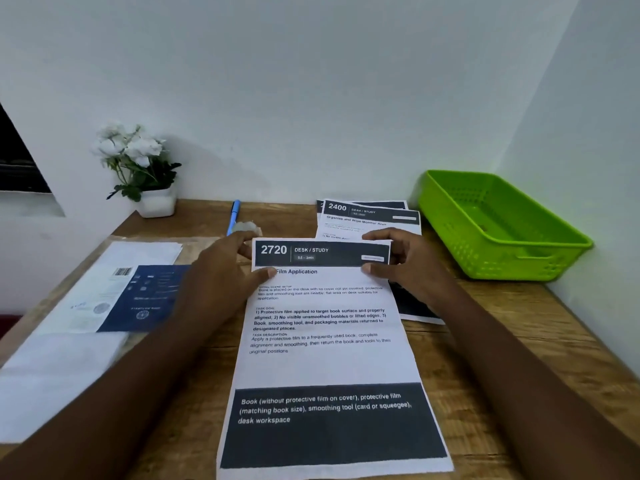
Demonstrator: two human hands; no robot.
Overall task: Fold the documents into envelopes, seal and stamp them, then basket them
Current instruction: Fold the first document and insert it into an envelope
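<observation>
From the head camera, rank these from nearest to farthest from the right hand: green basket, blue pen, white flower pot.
From the right hand:
1. Green basket, to its right.
2. Blue pen, left, past the left hand.
3. White flower pot, far left corner.

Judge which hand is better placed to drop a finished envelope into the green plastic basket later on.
The right hand: the green plastic basket sits at the desk's right rear corner, just beyond it. The left hand would have to cross the printed white sheet numbered 2720 that both hands pinch.
</observation>
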